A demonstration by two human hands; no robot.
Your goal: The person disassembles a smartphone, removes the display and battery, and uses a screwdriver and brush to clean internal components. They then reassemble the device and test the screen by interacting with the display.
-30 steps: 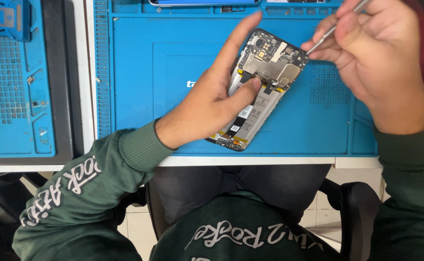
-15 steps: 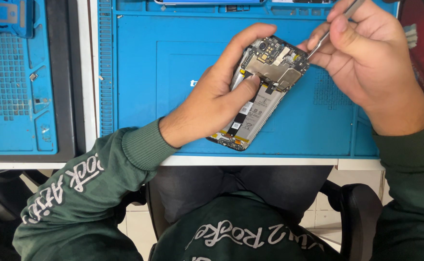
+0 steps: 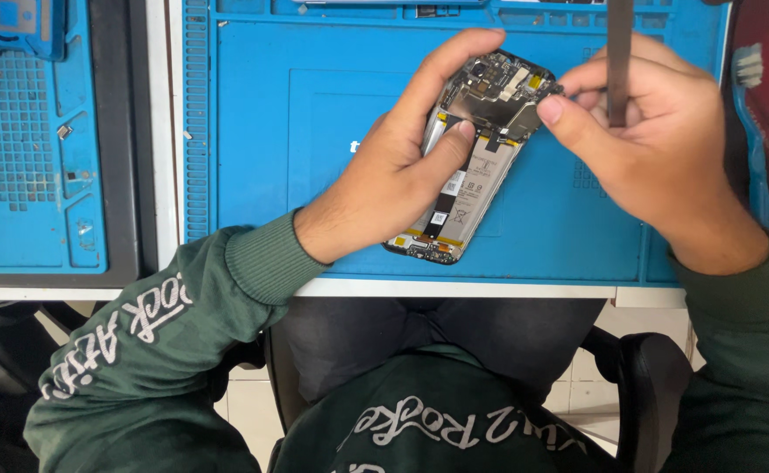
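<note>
White workbench [image 3: 454, 288] underneath, front edge showing pale. Big blue repair mat [image 3: 297, 123] laid flat across it, ridged strip down its left side. Second blue mat [image 3: 25, 158] off to the left, gridded, with small bits in its compartments, possibly screws. Dark strip [image 3: 126, 131] between the two.
</note>
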